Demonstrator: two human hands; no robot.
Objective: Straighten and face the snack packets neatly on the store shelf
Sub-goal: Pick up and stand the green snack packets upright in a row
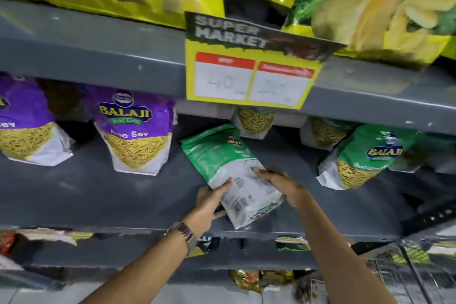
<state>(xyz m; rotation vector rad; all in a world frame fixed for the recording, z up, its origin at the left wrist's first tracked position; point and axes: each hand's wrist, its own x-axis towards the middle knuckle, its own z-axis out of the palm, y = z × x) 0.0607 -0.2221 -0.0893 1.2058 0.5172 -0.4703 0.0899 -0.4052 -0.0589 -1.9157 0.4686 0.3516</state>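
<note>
My left hand [209, 201] grips the lower left side of the green packet [229, 170], thumb across its face and fingers [219, 215] curled beneath; a wristwatch [185, 232] sits on that wrist. My right hand [283, 186] presses flat on the packet's right side, fingers spread and closed against the film. The packet lies tilted near the front edge of the middle shelf [98, 192], its bottom seam hanging just past the edge towards me and its top slanting back to the left.

From here I judge the main risk is a slip: the film looks glossy, my right hand only presses rather than clasps, and with the bottom off the edge the packet could drop to the shelf below. Squeezing too hard might crush the contents. Swinging it upright could also knock the green packet at the right [362, 158], which leans nearby.

The held packet is green above, white below, with a small brand badge and fine print that is too blurred to read. Further back, a purple packet [135, 133] stands upright to the left, well apart. Above hangs a yellow price sign [249, 79] on the upper shelf's edge.
</note>
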